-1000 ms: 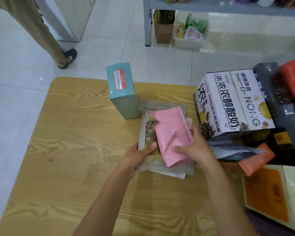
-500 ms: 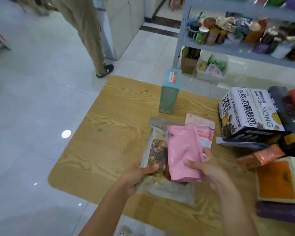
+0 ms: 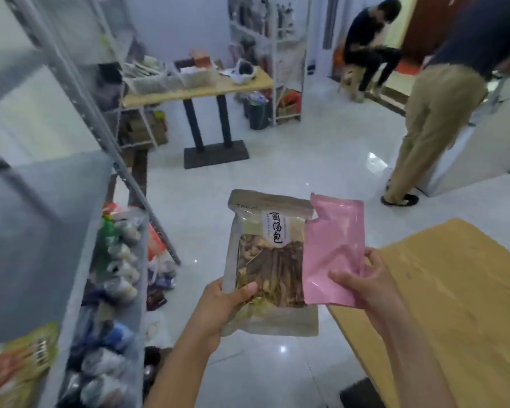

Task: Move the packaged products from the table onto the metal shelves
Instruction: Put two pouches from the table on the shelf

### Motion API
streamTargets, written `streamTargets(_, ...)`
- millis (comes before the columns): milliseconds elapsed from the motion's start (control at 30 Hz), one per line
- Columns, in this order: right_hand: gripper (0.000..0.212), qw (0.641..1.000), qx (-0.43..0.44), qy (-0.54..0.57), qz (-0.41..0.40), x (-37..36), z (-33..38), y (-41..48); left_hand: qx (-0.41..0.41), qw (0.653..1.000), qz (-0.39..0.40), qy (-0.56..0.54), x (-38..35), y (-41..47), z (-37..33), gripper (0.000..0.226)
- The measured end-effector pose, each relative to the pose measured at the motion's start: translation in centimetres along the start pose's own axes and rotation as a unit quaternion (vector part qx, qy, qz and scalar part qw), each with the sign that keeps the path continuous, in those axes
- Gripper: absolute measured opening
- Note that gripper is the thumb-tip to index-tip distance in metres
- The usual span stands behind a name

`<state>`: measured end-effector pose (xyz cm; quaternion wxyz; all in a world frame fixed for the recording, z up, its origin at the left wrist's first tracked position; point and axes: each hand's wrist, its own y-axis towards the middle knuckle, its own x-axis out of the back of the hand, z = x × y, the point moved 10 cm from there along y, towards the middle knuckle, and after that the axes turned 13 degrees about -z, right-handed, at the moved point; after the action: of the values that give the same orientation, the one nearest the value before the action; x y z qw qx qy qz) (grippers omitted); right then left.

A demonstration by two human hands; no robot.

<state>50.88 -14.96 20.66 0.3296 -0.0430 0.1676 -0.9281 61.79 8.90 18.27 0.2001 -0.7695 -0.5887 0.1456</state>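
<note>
Clear packet (image 3: 265,260), gripped at its lower corner by the left hand (image 3: 218,307), overlaps the pink pouch (image 3: 333,245) pinched by the right hand (image 3: 365,284), above open floor (image 3: 277,172) between metal shelves (image 3: 56,216) and tabletop (image 3: 454,290) edge.

1 head-worn wide-angle view, facing forward and down, close above left hand (image 3: 218,307) and right hand (image 3: 368,285)

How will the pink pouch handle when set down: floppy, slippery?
Probably floppy: the pink pouch creases where the right hand pinches its lower corner. Likely light, since that pinch alone holds it up. Its glossy film looks slippery, so it may slide on the metal shelf.
</note>
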Motion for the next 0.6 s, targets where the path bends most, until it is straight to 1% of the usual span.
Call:
streamTargets(33, 0.068, 0.999, 0.012, -0.014, 0.036, -3.3, 0.8, 0.0, -0.019, 0.999, -0.035, -0.022, 2.9, -0.1, -1.2, 0.015)
streamTargets(67, 0.068, 0.997, 0.023, -0.024, 0.069, -6.5, 1.5, -0.2, -0.035, 0.996, -0.074, -0.042, 5.7, -0.2, -2.2, 0.012)
streamTargets(100, 0.071, 0.994, 0.031, -0.034, 0.1, -9.5, 2.2, -0.3, -0.047, 0.991, -0.112, -0.058, 8.4, -0.5, -3.1, 0.016)
streamTargets(167, 0.073, 0.986, 0.045, -0.045, 0.156, -15.3, 3.4, -1.0, -0.066, 0.977, -0.178, -0.097, 13.3, -1.3, -4.4, 0.033)
streamTargets(233, 0.062, 0.976, 0.058, -0.048, 0.204, -20.7, 4.5, -1.6, -0.089, 0.959, -0.233, -0.134, 17.3, -2.2, -5.8, 0.04)
streamTargets(300, 0.055, 0.964, 0.074, -0.058, 0.248, -25.7, 5.4, -2.2, -0.113, 0.94, -0.286, -0.149, 20.7, -3.0, -7.0, 0.034)
streamTargets(367, 0.053, 0.951, 0.09, -0.059, 0.289, -30.3, 6.4, -2.5, -0.13, 0.914, -0.346, -0.167, 23.7, -3.9, -8.3, 0.018)
streamTargets(400, 0.052, 0.945, 0.1, -0.057, 0.306, -32.5, 7.1, -2.7, -0.138, 0.901, -0.373, -0.173, 25.0, -4.2, -9.0, 0.014)
streamTargets(533, 0.054, 0.915, 0.126, -0.04, 0.382, -41.5, 10.0, -2.8, -0.192, 0.857, -0.445, -0.175, 29.2, -4.5, -13.4, 0.023)
streamTargets(600, 0.065, 0.897, 0.137, -0.026, 0.42, -45.9, 11.9, -2.8, -0.237, 0.827, -0.476, -0.182, 30.5, -4.8, -16.5, 0.019)
